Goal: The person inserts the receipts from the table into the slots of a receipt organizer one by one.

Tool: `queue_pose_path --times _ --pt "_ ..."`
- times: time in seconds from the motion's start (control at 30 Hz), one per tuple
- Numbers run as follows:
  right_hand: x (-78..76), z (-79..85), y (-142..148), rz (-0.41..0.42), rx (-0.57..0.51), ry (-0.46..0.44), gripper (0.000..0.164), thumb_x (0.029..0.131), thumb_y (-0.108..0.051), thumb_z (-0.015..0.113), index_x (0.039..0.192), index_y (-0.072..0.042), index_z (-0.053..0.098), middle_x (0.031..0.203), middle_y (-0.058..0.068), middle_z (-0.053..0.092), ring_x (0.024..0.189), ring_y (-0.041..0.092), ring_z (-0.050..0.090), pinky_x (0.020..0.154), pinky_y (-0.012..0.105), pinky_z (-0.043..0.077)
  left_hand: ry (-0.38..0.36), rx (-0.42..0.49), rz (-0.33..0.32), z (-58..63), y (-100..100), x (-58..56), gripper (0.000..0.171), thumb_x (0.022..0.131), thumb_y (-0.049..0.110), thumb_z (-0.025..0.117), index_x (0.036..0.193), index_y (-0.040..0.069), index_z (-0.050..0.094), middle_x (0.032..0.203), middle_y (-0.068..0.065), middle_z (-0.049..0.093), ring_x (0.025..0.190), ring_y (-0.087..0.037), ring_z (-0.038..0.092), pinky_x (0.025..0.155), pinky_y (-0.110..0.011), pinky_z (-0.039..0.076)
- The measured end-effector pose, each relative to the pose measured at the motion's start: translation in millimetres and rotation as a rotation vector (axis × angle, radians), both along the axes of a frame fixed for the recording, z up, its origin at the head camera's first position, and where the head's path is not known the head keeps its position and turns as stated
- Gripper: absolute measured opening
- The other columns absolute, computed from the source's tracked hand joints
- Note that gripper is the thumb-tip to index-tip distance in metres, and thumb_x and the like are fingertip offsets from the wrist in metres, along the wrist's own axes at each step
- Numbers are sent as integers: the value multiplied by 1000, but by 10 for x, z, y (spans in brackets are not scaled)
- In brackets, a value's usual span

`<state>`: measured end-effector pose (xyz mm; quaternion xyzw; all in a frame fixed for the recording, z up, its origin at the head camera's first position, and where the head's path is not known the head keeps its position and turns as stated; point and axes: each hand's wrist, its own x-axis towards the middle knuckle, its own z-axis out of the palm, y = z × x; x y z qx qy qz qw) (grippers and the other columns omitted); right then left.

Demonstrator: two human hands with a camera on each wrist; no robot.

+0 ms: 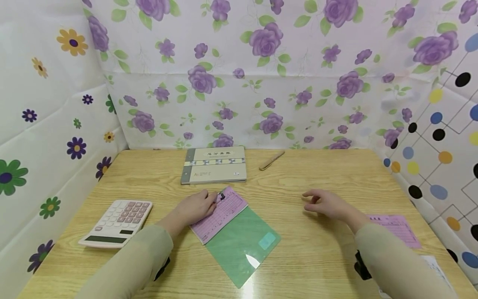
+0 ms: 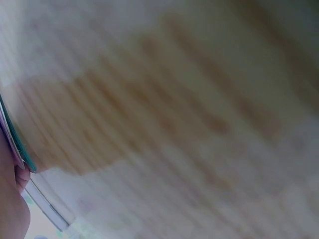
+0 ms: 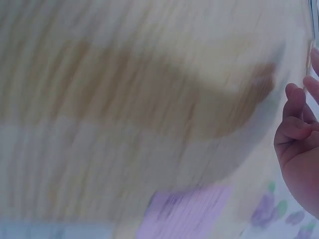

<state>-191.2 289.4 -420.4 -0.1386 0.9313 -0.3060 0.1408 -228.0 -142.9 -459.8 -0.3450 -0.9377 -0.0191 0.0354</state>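
My left hand (image 1: 199, 205) grips the upper left edge of a green clipboard (image 1: 242, 245), beside its black clip (image 1: 222, 196). A pink printed form (image 1: 225, 214) lies across the clipboard's upper end, partly covered by that hand. In the left wrist view the clipboard's green edge (image 2: 19, 142) shows, with fingertips at its end. My right hand (image 1: 326, 203) is over the wood to the right of the clipboard, holding nothing, fingers loosely bent. Those relaxed fingers (image 3: 294, 107) also show at the right of the right wrist view.
A grey account book (image 1: 214, 166) lies at the back, with a tan pen (image 1: 271, 160) to its right. On the left is a white calculator (image 1: 119, 220). Another pink form (image 1: 397, 228) and a white paper (image 1: 435, 265) lie by the right forearm. Patterned cloth (image 1: 239, 95) borders the table.
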Motion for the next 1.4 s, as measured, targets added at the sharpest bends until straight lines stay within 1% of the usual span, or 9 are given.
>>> queue_pose_path --times 0.13,0.3,0.43,0.5,0.7,0.9,1.03,1.13,1.4 --pt "85 11 230 -20 10 3 54 90 -35 63 132 -4 51 106 10 58 99 30 55 80 46 45 4 -3 0 -6 -5 0 40 97 29 48 131 9 48 85 -3 45 60 -11 41 53 -29 41" --pt "191 27 488 -63 8 -7 56 90 -34 63 134 -2 48 106 11 57 86 22 57 68 36 46 3 -4 -2 3 -11 13 44 97 30 48 135 8 47 85 -3 45 60 -11 41 52 -28 39" --pt "257 45 637 -98 0 -4 57 90 -33 63 135 -2 47 107 13 56 77 18 57 63 33 47 -26 5 14 28 -9 26 45 97 30 48 136 8 46 85 -3 44 60 -11 40 53 -28 39" --pt "282 53 700 -101 17 15 57 90 -34 63 135 -2 47 107 14 56 77 17 56 64 33 46 -48 9 27 40 -8 28 46 97 31 47 137 9 46 86 -3 44 61 -11 40 53 -28 38" --pt "370 86 897 -105 74 34 59 88 -37 64 134 -2 49 111 18 56 80 19 56 67 36 45 -84 23 45 42 -6 14 46 97 32 47 138 11 46 84 -2 42 61 -12 40 54 -28 38" --pt "480 55 1165 -127 129 57 62 85 -40 67 130 0 52 112 24 56 97 37 56 78 51 44 -80 36 41 29 0 5 46 96 33 47 138 13 47 83 -2 42 61 -12 40 54 -29 38" --pt "534 1 1383 -147 181 66 63 84 -42 68 128 1 53 112 28 56 102 46 52 81 59 40 -71 44 35 31 -3 7 46 96 34 48 137 14 48 83 -3 43 61 -13 40 55 -30 38" --pt "566 -43 1525 -162 217 55 65 83 -44 69 126 2 54 110 28 56 101 47 53 81 60 40 -58 47 31 27 -3 7 46 96 34 49 136 14 48 83 -3 43 61 -13 40 54 -30 38" --pt "612 -92 1752 -182 259 16 63 79 -40 73 120 4 57 105 26 59 94 41 56 78 57 42 -35 40 20 22 -1 6 45 96 33 49 136 13 49 80 -2 43 59 -12 39 53 -29 37"
